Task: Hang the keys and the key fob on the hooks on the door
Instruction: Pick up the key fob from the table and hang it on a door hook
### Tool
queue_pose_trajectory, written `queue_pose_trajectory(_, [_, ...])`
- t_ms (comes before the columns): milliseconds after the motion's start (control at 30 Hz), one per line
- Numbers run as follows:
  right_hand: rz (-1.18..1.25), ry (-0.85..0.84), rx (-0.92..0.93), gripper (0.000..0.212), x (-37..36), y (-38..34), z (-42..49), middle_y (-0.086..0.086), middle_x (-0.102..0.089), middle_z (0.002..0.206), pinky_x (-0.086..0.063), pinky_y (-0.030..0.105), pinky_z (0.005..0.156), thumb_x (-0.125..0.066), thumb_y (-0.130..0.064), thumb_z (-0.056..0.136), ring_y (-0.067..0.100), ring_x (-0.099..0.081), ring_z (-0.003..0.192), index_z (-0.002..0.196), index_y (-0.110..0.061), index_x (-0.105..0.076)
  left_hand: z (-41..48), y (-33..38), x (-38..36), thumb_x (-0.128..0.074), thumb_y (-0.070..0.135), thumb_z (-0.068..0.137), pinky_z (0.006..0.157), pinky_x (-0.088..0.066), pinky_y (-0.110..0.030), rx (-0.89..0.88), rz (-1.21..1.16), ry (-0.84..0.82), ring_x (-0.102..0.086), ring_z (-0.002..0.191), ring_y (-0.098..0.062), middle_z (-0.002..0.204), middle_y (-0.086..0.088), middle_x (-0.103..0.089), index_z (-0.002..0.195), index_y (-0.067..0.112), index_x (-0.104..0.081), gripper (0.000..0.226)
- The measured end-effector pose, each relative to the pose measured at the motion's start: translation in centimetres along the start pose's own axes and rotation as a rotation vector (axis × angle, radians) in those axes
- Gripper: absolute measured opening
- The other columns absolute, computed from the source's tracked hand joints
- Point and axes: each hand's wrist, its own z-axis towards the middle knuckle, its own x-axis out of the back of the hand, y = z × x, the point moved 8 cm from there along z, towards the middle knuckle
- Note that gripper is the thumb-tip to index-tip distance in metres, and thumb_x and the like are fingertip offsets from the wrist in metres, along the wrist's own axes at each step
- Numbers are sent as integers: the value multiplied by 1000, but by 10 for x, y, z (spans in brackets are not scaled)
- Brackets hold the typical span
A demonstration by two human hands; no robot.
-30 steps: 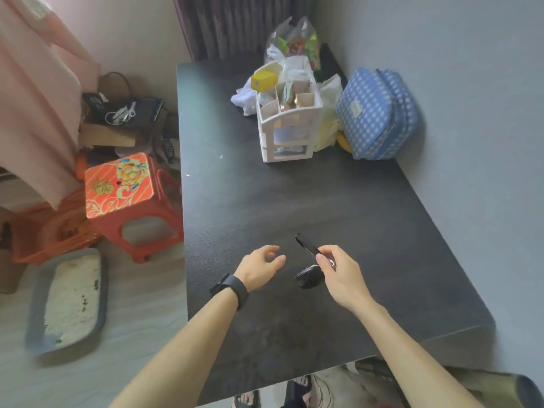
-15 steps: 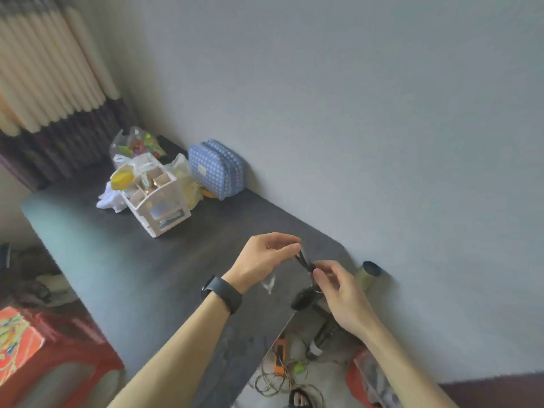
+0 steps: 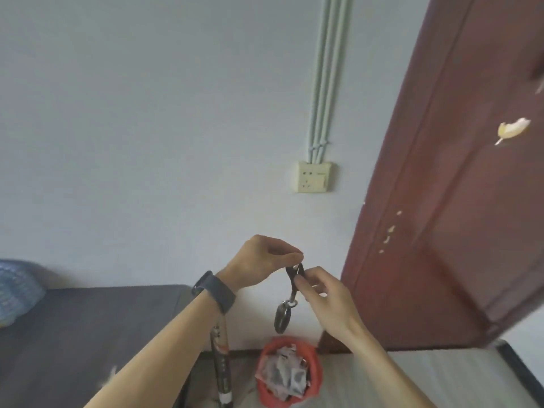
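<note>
Black strap [image 3: 295,275] is pinched at its top by the fingers [image 3: 290,256] of the left hand [image 3: 259,262], thumb and first finger pressed together on it. The fingers [image 3: 306,279] of the right hand [image 3: 326,298] grip the same strap a little lower, from the right side. Both hands are up in the air in front of the wall, close together and almost touching.

Under the strap is a small metal clip [image 3: 293,301], and the dark key fob [image 3: 282,316] hangs down from it, swinging free and touching nothing else. The keys are not in sight.

The left wrist has a dark watch band [image 3: 215,291] on it. Below the left arm is the dark bench [image 3: 73,325]. Down on the floor, right under the key fob, sits a red bin [image 3: 266,387] full of crumpled scraps, and a thin dark stick [image 3: 222,369] leans next to it.

To the right stands the dark red door [image 3: 456,201], well apart from the hands. A pale hook [image 3: 512,131] sticks out on it, high up. A wall socket [image 3: 313,176] sits above the hands.
</note>
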Motion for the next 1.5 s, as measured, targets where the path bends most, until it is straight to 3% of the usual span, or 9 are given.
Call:
queue_pose_trajectory(67, [0, 66, 6, 11, 60, 6, -4, -13, -72, 87, -45, 12, 68, -65, -37, 91, 8, -64, 78, 89, -27, -68, 26, 35, -49, -75, 27, 86, 95, -55, -34, -50, 17, -58, -73, 93, -11, 89, 2, -80, 92, 18, -81, 12])
queue_pose_trajectory(267, [-9, 194, 62, 17, 234, 26, -11, 19, -67, 81, -47, 36, 67, -72, -38, 86, 15, -55, 66, 90, -22, -69, 92, 146, -187, -76, 35, 85, 100, -53, -39, -254, 131, -204, -73, 96, -8, 94, 8, -80, 95, 25, -81, 15])
queue_pose_trajectory(433, [96, 261, 26, 11, 360, 37, -10, 4, -78, 90, -53, 24, 76, -72, -30, 87, 6, -70, 81, 96, -23, -75, 137, 229, -259, -71, 37, 89, 95, -54, -37, -384, 223, -279, -73, 96, -14, 96, 6, -80, 101, 27, -80, 18])
queue_pose_trajectory(700, [-329, 561, 151, 11, 503, 30, 9, -10, -73, 92, -51, 17, 73, -55, -36, 97, 3, -68, 79, 108, -34, -56, 210, 333, -333, -72, 32, 89, 83, -50, -14, -597, 297, -134, -68, 86, 4, 90, 11, -77, 94, 27, -77, 8])
queue_pose_trajectory(900, [-650, 798, 259, 17, 577, 10, 41, -1, -65, 97, -56, 43, 63, -31, -34, 102, 22, -69, 70, 112, -24, -40, 271, 404, -375, -71, 31, 90, 87, -53, -25, -697, 244, -89, -68, 88, -1, 91, 13, -76, 93, 26, -76, 8])
queue_pose_trajectory(1033, [-768, 857, 334, 27, 621, -16, 69, 8, -69, 108, -53, 44, 63, -36, -28, 103, 40, -68, 80, 123, -14, -48, 308, 456, -382, -67, 35, 91, 86, -53, -26, -768, 334, 13, -67, 87, -3, 90, 13, -76, 93, 31, -75, 9])
queue_pose_trajectory(1267, [-839, 943, 433, 14, 708, -58, 118, 1, -64, 65, -54, 52, 73, -42, -25, 102, 32, -64, 60, 107, -16, -52, 357, 531, -388, -57, 37, 95, 82, -52, -33, -904, 439, 184, -60, 85, -6, 91, 13, -71, 102, 34, -69, 14])
queue_pose_trajectory(1400, [-732, 984, 465, 9, 756, -72, 146, 6, -66, 66, -53, 48, 60, -40, -27, 101, 35, -61, 59, 99, -20, -46, 355, 564, -383, -52, 38, 94, 109, -41, -49, -1126, 670, 655, -46, 135, -26, 138, -1, -61, 129, 30, -61, 37])
queue_pose_trajectory(1500, [-681, 991, 483, 8, 783, -81, 162, 5, -64, 65, -51, 46, 60, -41, -24, 101, 35, -58, 61, 96, -20, -46, 374, 571, -381, -48, 46, 92, 121, -15, -58, -1001, 913, 809, -12, 154, -33, 165, -6, -22, 149, 27, -39, 61])
